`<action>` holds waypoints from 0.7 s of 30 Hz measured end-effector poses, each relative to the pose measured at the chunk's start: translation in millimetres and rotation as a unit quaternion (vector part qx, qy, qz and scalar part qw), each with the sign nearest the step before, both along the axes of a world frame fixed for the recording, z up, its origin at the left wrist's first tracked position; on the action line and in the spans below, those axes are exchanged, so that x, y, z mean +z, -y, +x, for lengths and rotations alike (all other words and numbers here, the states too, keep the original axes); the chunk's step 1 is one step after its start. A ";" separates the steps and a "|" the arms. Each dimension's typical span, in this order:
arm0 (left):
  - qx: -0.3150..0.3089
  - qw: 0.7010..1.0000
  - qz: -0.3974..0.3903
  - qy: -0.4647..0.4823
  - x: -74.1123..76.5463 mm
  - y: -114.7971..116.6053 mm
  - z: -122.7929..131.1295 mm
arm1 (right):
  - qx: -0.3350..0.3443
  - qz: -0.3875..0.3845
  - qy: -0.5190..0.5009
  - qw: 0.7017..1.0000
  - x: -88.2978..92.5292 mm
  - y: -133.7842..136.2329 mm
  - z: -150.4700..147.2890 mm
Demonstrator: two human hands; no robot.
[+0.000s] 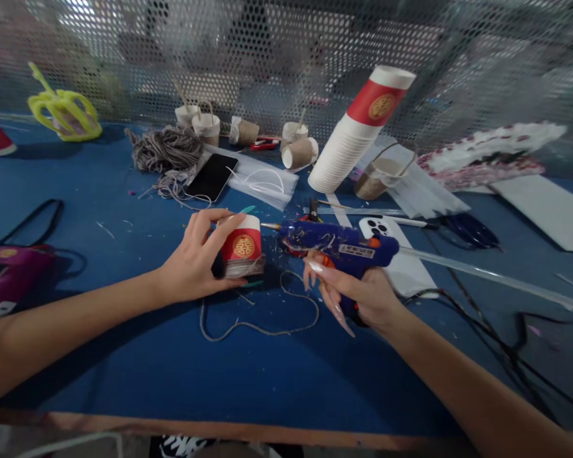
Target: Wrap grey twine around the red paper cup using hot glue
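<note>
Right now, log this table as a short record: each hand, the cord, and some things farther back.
Left hand: grips a red-and-white paper cup
Right hand: holds a blue glue gun, nozzle pointing at the cup; contact unclear
Cord: wound around the cup's near end; a loose length curves over the blue table
Farther back: cup stack, grey yarn bundle, dark phone

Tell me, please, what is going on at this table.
The person's left hand holds a red and white paper cup with grey cord wound around its lower part. The right hand grips a blue glue gun, its nozzle at the cup's side; whether they touch is unclear. A loose cord end curves across the blue table, and a stack of cups leans farther back.
</note>
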State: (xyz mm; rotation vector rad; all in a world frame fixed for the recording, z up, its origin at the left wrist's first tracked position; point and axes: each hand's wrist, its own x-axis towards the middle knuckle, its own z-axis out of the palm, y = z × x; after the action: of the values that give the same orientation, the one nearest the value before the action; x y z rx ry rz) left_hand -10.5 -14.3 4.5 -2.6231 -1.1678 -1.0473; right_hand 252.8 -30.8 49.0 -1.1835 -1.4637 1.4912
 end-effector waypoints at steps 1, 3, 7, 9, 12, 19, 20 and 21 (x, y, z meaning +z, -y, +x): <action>0.009 1.000 0.027 -0.002 0.2 1.2 0.7 | 0.007 0.009 0.002 1.000 -0.2 1.0 -0.1; 0.010 0.998 0.069 -0.001 0.1 3.2 1.8 | 0.020 0.018 -0.001 1.000 -0.4 3.4 -0.9; -0.017 0.997 0.076 0.004 -3.0 4.2 2.7 | -0.007 0.025 0.003 1.000 -1.8 9.0 -4.5; -0.022 0.997 0.055 0.040 -5.7 3.8 2.3 | -0.004 0.034 0.025 0.999 -3.0 10.8 -6.2; -0.031 0.994 -0.009 0.105 -9.2 3.5 1.2 | 0.039 0.051 0.054 0.996 -4.6 11.3 -7.4; -0.014 0.981 -0.086 0.174 -12.9 2.2 2.3 | -0.005 0.067 0.032 0.997 -4.5 8.3 -6.1; -0.018 0.980 -0.096 0.175 -13.1 1.8 2.6 | -0.005 0.065 0.029 0.997 -4.5 7.3 -4.7; -0.025 0.979 -0.101 0.175 -13.2 1.5 2.6 | -0.003 0.065 0.028 0.997 -4.6 6.3 -3.2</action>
State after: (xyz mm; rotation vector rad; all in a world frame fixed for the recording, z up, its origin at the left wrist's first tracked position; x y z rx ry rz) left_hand -7.9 -15.8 -8.7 -2.7041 -1.3432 -1.5243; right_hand 249.6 -37.0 44.4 -1.1584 -1.5690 1.3467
